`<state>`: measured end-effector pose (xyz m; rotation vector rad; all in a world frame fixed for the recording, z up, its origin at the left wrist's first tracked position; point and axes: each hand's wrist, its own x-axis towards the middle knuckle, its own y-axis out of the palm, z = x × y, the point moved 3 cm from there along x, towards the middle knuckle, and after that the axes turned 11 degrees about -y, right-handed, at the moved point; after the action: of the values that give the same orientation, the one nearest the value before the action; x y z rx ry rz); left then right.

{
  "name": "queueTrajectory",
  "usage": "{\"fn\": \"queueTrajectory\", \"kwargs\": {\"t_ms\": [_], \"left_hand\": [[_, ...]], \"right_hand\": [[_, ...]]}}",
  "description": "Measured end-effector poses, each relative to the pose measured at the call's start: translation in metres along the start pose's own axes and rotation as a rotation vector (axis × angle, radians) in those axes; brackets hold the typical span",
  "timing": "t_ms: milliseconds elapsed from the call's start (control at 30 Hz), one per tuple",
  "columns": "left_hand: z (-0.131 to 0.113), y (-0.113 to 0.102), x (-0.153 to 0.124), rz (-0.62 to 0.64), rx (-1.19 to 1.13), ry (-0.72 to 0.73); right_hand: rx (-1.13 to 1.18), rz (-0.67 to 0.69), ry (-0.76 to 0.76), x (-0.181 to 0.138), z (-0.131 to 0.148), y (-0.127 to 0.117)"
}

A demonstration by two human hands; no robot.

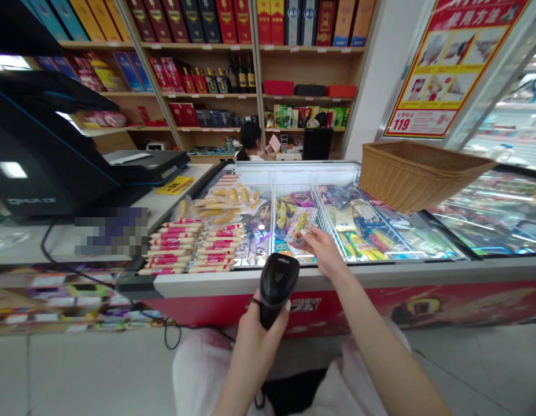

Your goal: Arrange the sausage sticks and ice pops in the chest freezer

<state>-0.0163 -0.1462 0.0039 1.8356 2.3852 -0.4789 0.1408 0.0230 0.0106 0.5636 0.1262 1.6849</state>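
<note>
My left hand [259, 338] is wrapped round the handle of a black barcode scanner [277, 286], held upright in front of the chest freezer [294, 277]. My right hand [324, 248] reaches over the freezer's front edge and pinches a clear ice-cream packet [299, 224] with a yellow and red treat inside. The packet is lifted just above the other frozen packets, a little beyond and to the right of the scanner's head.
A wicker basket [413, 173] rests on the freezer's glass lid at the right. Sausage sticks [181, 245] lie in rows at the freezer's left. A black register screen [37, 162] stands on the counter at left. Another person [250, 141] sits behind the freezer before shelves of boxes.
</note>
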Motion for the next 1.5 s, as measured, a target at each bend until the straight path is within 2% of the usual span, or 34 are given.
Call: {"fn": "queueTrajectory", "kwargs": {"t_ms": [467,1000,1500], "left_hand": [[-0.009,0.001,-0.004,-0.004,0.184,0.040],[-0.012,0.002,-0.005,-0.009,0.237,0.044],[-0.022,0.002,-0.018,0.027,0.280,0.048]], "right_hand": [[-0.019,-0.019,-0.006,0.002,-0.003,-0.003],[0.007,-0.002,-0.015,0.004,-0.005,-0.004],[0.009,-0.012,-0.012,0.004,-0.007,-0.004]]}}
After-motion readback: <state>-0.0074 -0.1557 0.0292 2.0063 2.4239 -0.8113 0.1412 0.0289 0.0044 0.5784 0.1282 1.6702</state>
